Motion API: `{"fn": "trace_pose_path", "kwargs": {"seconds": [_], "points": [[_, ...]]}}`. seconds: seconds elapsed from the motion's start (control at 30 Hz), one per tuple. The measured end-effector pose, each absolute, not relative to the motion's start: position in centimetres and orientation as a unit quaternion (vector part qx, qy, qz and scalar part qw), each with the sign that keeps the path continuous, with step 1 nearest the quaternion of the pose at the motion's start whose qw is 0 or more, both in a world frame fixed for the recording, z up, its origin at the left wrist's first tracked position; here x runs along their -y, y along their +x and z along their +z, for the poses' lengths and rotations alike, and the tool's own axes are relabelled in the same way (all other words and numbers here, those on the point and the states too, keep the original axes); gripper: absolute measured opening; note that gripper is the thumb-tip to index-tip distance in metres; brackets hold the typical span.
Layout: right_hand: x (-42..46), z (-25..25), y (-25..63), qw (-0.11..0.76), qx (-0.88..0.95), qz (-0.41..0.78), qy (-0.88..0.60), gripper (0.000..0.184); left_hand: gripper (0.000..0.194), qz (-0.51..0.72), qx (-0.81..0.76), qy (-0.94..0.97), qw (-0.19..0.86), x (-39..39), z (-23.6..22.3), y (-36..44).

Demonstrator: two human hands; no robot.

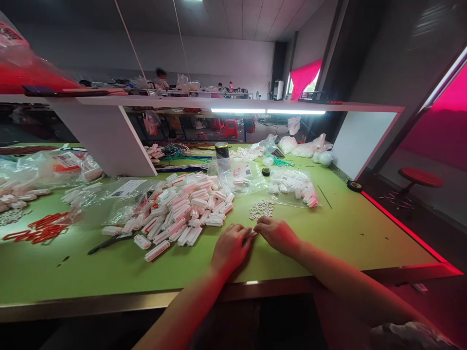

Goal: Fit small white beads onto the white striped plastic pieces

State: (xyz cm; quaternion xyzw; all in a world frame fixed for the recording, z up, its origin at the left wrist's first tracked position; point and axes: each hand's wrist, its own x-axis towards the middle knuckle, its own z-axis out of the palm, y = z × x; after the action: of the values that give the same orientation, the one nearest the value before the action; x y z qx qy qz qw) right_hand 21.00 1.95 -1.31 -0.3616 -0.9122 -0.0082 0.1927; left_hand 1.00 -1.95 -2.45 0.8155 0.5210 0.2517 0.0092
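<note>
My left hand is curled at the near part of the green table, its fingers closed round a white plastic piece that is mostly hidden. Beside it, my right hand is closed, with bent fingertips meeting the same spot; whatever they pinch is too small to make out. Just beyond the fingertips lies a loose patch of tiny white parts. A large heap of white plastic connector housings spreads to the left of my left hand.
Dark-handled cutters lie by the heap's near left side. Orange strips are farther left. Clear bags of white parts, a black tape roll and wire bundles lie about. A white shelf spans the table's back.
</note>
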Motion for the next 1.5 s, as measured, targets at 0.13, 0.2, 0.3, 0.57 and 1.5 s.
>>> {"fn": "trace_pose_path", "kwargs": {"seconds": [0.13, 0.2, 0.3, 0.57, 1.5], "points": [[-2.0, -1.2, 21.6, 0.247, 0.896, 0.055, -0.365, 0.021, 0.019, 0.248, -0.521, 0.817, 0.012, 2.0, -2.4, 0.9], [-2.0, -1.0, 21.7, 0.237, 0.900, 0.040, -0.363, 0.021, 0.020, 0.248, -0.523, 0.815, 0.017, 2.1, -2.4, 1.0], [-1.7, -0.8, 21.7, 0.190, 0.917, -0.023, -0.351, 0.022, 0.020, 0.252, -0.525, 0.813, 0.024, 2.1, -2.4, 1.0], [-0.6, -1.1, 21.0, 0.089, 0.945, -0.150, -0.278, 0.021, 0.021, 0.250, -0.528, 0.811, 0.019, 1.9, -2.4, 1.0], [-0.3, -1.5, 20.6, 0.238, 0.893, 0.055, -0.378, 0.040, 0.063, 0.302, -0.546, 0.776, 0.089, 1.4, -3.0, 0.1]]}}
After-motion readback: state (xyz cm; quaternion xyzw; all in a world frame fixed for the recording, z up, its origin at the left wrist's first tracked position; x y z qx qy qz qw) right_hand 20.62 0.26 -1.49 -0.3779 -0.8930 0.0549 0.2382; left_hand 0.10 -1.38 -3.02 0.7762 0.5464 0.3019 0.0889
